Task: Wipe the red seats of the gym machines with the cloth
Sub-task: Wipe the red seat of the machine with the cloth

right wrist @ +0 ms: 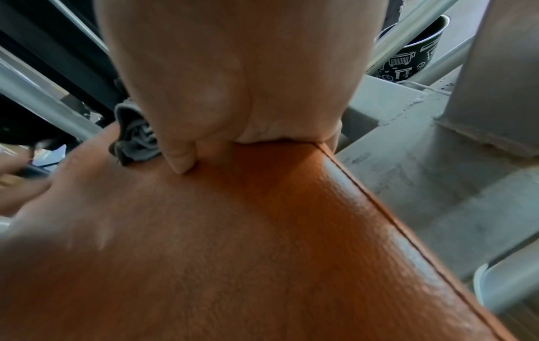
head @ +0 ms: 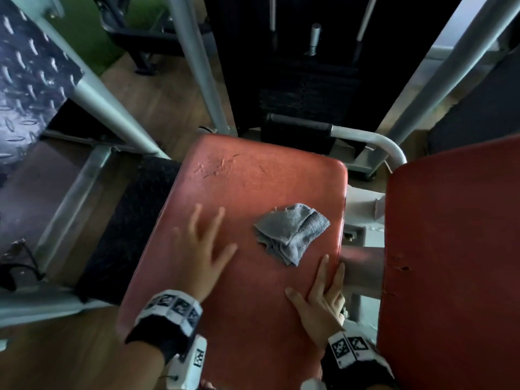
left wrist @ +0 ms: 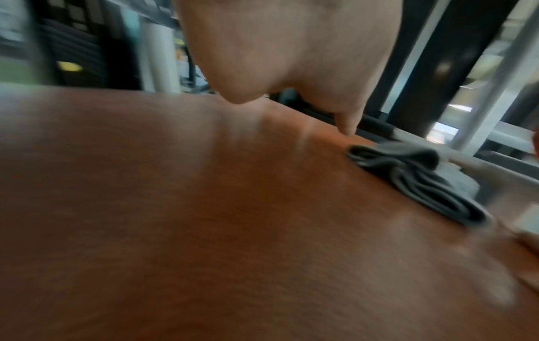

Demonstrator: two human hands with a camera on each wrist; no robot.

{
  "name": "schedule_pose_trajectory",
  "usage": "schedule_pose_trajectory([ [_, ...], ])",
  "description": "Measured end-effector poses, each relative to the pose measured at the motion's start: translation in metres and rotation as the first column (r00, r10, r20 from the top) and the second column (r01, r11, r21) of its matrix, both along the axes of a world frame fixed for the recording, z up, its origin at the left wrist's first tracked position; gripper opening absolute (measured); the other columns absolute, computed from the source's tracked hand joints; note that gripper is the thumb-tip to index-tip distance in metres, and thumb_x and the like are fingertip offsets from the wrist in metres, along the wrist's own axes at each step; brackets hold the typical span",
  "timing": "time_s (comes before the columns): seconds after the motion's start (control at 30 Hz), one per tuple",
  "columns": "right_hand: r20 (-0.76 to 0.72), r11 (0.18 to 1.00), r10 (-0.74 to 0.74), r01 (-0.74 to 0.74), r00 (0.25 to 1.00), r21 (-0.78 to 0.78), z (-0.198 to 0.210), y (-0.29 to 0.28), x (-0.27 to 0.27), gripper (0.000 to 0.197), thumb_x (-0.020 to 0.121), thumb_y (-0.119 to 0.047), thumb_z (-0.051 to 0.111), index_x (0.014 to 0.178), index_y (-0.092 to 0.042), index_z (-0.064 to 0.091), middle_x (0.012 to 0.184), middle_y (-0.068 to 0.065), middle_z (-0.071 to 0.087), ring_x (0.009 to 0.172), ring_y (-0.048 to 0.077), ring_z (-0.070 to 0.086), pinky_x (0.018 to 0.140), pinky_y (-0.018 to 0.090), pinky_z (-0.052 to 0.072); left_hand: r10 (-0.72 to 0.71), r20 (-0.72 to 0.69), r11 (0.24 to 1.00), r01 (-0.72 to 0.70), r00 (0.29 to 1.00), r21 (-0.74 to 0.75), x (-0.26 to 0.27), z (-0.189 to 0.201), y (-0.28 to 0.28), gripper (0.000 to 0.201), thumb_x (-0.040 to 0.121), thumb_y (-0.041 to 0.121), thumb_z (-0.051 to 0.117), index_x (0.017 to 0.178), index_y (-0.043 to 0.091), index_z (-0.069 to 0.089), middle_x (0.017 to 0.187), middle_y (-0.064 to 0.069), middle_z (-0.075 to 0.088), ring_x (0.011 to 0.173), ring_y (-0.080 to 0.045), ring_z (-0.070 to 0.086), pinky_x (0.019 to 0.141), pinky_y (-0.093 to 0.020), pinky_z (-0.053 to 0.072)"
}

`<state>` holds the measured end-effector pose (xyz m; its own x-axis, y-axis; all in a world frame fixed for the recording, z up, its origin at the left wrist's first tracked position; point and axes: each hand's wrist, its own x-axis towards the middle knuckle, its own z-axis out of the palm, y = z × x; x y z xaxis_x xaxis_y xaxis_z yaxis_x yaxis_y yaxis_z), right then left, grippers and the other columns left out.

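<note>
A worn red seat (head: 239,192) fills the middle of the head view, with cracked vinyl near its far edge. A crumpled grey cloth (head: 291,233) lies loose on its right half, held by neither hand; it also shows as a folded grey cloth (left wrist: 414,180) and a grey cloth (right wrist: 135,140). My left hand (head: 206,249) hovers with fingers spread over the seat (left wrist: 233,219), left of the cloth. My right hand (head: 323,294) rests flat on the right edge of the seat (right wrist: 262,230), fingers straight, just below the cloth. A second red pad (head: 450,263) stands at the right.
Grey steel frame tubes (head: 191,60) rise behind and beside the seat. A black weight stack (head: 306,88) stands behind it, a checker-plate footboard (head: 31,80) at the far left. A grey support tube (head: 363,271) joins the two pads. A dark printed cup (right wrist: 414,53) sits among the tubes.
</note>
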<state>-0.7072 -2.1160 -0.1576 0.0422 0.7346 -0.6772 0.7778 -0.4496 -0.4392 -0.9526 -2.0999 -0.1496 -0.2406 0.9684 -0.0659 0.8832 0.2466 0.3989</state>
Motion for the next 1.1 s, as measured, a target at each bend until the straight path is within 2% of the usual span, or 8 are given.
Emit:
schedule_pose_trajectory([
  [0.13,0.011,1.0,-0.01,0.01,1.0,0.01,0.002,0.0,0.0,0.107,0.082,-0.061,0.059,0.14,-0.047,-0.03,0.152,-0.007,-0.035,0.141,0.035,0.016,0.113,0.054,0.02,0.341,0.054,0.931,-0.329,0.939,-0.156,-0.043,0.009,-0.023,0.078,0.088,0.058,0.058,0.153,0.039,0.019,0.163,-0.008,0.001,0.149,-0.033,0.002,0.118,-0.058,0.001],
  [0.27,0.008,0.991,-0.098,0.097,0.995,0.093,0.016,0.009,-0.01,0.101,0.081,-0.042,0.068,0.152,-0.029,-0.003,0.16,0.005,-0.01,0.142,0.038,0.013,0.112,0.055,0.017,0.33,0.158,0.937,-0.302,0.931,-0.177,-0.052,0.002,-0.031,0.084,0.081,0.061,0.065,0.149,0.053,0.017,0.163,0.006,-0.005,0.149,-0.027,-0.001,0.119,-0.055,0.004],
  [0.37,0.034,0.902,-0.128,0.102,0.991,0.419,0.028,0.027,-0.028,0.085,0.083,-0.032,0.066,0.151,-0.014,0.019,0.159,0.018,0.008,0.142,0.038,0.016,0.115,0.05,0.018,0.298,0.148,0.942,-0.265,0.943,-0.208,-0.055,-0.008,-0.032,0.093,0.071,0.072,0.066,0.145,0.062,0.01,0.161,0.017,-0.013,0.149,-0.022,-0.011,0.119,-0.052,-0.004],
  [0.5,0.001,0.896,-0.107,0.096,0.994,0.434,0.03,0.061,-0.075,0.087,0.087,-0.037,0.061,0.154,-0.012,0.011,0.161,0.015,0.004,0.146,0.031,0.009,0.116,0.044,0.016,0.278,0.153,0.94,-0.235,0.948,-0.249,-0.059,-0.01,-0.031,0.099,0.068,0.072,0.067,0.144,0.064,0.004,0.157,0.022,-0.021,0.148,-0.019,-0.016,0.119,-0.052,-0.005],
  [0.63,0.073,0.936,-0.219,0.189,0.973,0.297,0.01,0.092,-0.113,0.092,0.091,-0.053,0.051,0.154,-0.012,-0.002,0.16,0.015,-0.014,0.146,0.035,-0.01,0.117,0.05,0.006,0.284,0.144,0.94,-0.246,0.948,-0.236,-0.059,-0.013,-0.031,0.102,0.066,0.07,0.071,0.145,0.062,0.006,0.158,0.022,-0.021,0.149,-0.021,-0.016,0.119,-0.055,-0.004],
  [0.73,0.16,0.926,-0.214,0.147,0.964,0.349,-0.004,0.104,-0.119,0.091,0.09,-0.054,0.05,0.154,-0.018,-0.004,0.159,0.013,-0.018,0.146,0.034,-0.016,0.116,0.055,-0.003,0.284,0.139,0.935,-0.243,0.949,-0.258,-0.061,-0.013,-0.03,0.105,0.058,0.083,0.061,0.144,0.063,0.005,0.157,0.023,-0.022,0.149,-0.021,-0.016,0.118,-0.055,-0.004],
  [0.83,0.213,0.89,-0.142,0.031,0.967,0.454,-0.016,0.112,-0.108,0.087,0.09,-0.053,0.05,0.154,-0.023,-0.001,0.16,0.011,-0.015,0.146,0.033,-0.014,0.116,0.058,-0.003,0.288,0.134,0.931,-0.244,0.948,-0.272,-0.06,-0.012,-0.029,0.103,0.052,0.088,0.046,0.143,0.065,0.002,0.156,0.024,-0.024,0.149,-0.022,-0.015,0.118,-0.056,-0.002],
  [1.1,0.299,0.761,0.237,-0.367,0.925,0.535,-0.015,0.165,-0.056,0.079,0.092,-0.047,0.05,0.154,-0.026,0.006,0.161,0.01,-0.005,0.148,0.031,-0.006,0.116,0.058,0.004,0.303,0.166,0.931,-0.254,0.939,-0.261,-0.059,-0.011,-0.029,0.1,0.053,0.088,0.046,0.141,0.067,0.004,0.156,0.024,-0.023,0.148,-0.02,-0.017,0.117,-0.058,-0.002],
])
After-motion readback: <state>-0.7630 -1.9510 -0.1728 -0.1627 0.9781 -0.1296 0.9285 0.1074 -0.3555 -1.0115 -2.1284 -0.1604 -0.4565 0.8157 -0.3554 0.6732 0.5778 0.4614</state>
